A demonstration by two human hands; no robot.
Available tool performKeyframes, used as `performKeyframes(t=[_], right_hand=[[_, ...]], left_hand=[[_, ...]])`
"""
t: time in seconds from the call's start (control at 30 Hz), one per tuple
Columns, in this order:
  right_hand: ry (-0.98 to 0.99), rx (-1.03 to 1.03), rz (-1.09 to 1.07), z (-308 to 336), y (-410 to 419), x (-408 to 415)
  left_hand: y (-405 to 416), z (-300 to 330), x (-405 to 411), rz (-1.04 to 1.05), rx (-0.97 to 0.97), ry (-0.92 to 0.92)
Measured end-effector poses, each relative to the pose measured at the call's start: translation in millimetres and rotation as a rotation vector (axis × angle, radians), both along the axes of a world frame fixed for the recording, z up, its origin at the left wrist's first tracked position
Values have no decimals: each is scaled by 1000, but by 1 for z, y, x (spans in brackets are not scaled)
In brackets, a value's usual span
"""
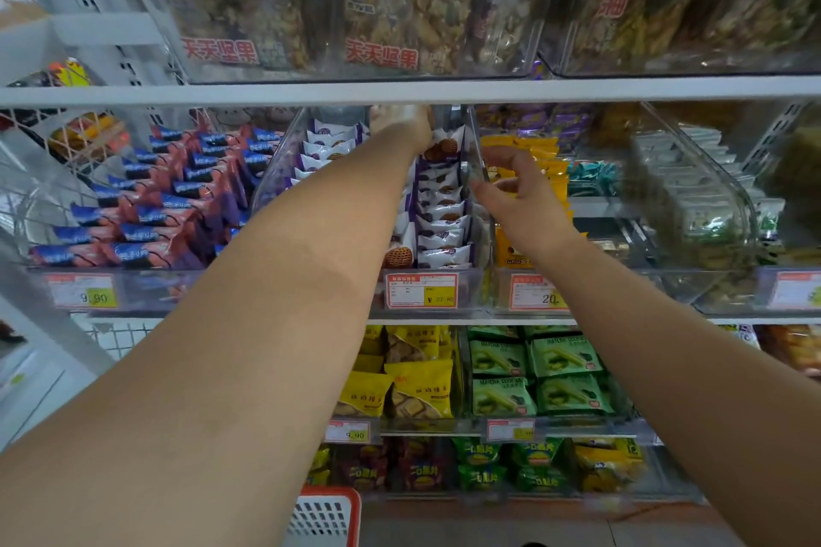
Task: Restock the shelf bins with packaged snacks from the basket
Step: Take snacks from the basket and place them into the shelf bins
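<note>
A clear shelf bin (433,293) in the middle row holds rows of white-and-purple waffle snack packs (442,213). My left hand (402,122) reaches deep into the back of this bin, just under the shelf above. Its fingers are hidden, so whether it holds a pack cannot be told. My right hand (517,187) sits at the bin's clear right wall (473,167), fingers curled against it. Only a corner of the red basket (328,517) with its white grille shows at the bottom edge.
Left of the bin lie blue-and-red packs (177,200); right of it, yellow packs (540,160) and a clear bin of pale packs (693,191). Nut bars (400,13) fill the bins above. Yellow and green packs (537,373) fill the lower shelves.
</note>
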State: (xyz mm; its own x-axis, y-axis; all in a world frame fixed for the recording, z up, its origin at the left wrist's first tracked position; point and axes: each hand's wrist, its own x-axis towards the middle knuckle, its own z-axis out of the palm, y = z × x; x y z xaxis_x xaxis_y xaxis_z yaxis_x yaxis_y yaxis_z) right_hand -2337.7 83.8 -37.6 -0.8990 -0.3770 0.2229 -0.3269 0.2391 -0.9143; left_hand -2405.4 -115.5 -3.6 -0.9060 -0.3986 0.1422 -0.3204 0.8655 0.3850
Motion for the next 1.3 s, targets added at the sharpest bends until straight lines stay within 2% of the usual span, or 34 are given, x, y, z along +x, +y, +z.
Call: performKeyframes(t=[0.1, 0.23, 0.4, 0.5, 0.6, 0.67, 0.73, 0.8, 0.87, 0.97, 1.03, 1.1, 1.3], right_hand=[[-14, 4, -2, 1, -1, 2], [25, 14, -8, 1, -1, 3], [10, 20, -18, 4, 0, 4], [57, 43, -30, 6, -1, 5], [125, 113, -32, 6, 0, 5], [275, 191, -87, 6, 2, 8], [406, 179, -98, 8, 1, 19], [294, 68, 2, 15, -10, 36], [-23, -15, 97, 28, -22, 49], [-410, 136, 144, 31, -43, 51], [-634, 137, 111, 39, -52, 53], [-681, 201, 162, 36, -66, 48], [-414, 542, 210, 40, -74, 53]], left_hand=[[0, -5, 7, 10, -13, 74], [2, -7, 24, -88, 129, 178], [13, 10, 53, -224, 161, 125], [23, 27, 85, -297, 45, 6], [31, 30, 127, -232, -70, 7], [35, 15, 156, -164, -159, -1], [37, -3, 181, -165, -219, -65], [35, -20, 198, -168, -299, -71], [30, -26, 209, -151, -380, 9], [18, -31, 222, -79, -438, 72], [16, -35, 230, -62, -443, 78], [17, -38, 234, -83, -387, 34], [12, -37, 232, -60, -250, 7]])
